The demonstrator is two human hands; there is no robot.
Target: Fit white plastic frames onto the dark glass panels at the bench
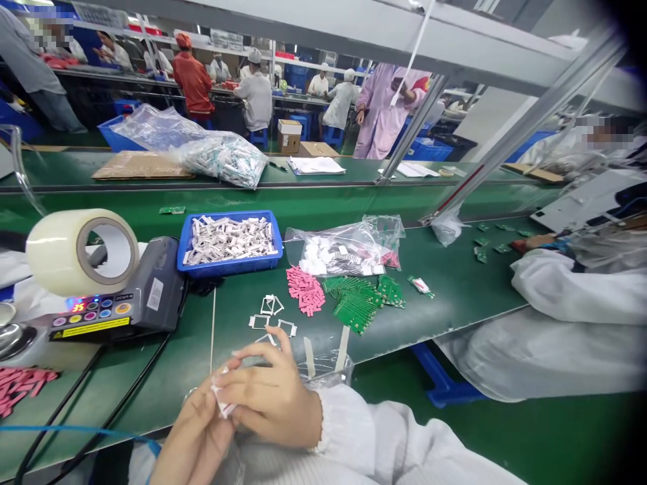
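Near the front edge of the bench, my left hand [195, 431] and my right hand [275, 391] meet around a small white piece [222, 399]. Fingers of both hands pinch it, and they cover most of it, so its full shape is hidden. The index finger of my right hand points up and away from the piece. Just beyond my hands lie several thin white plastic frames [260, 322]. Past them are a heap of pink strips [306, 291] and a fanned stack of green circuit boards [354, 306].
A blue bin [230, 266] holds many white plastic parts. At left, a roll of clear tape [55, 252] rests on a tape dispenser [111, 310], with black cables running forward. A clear bag [348, 252] lies behind the boards. At right sits a co-worker's white sleeve [556, 286].
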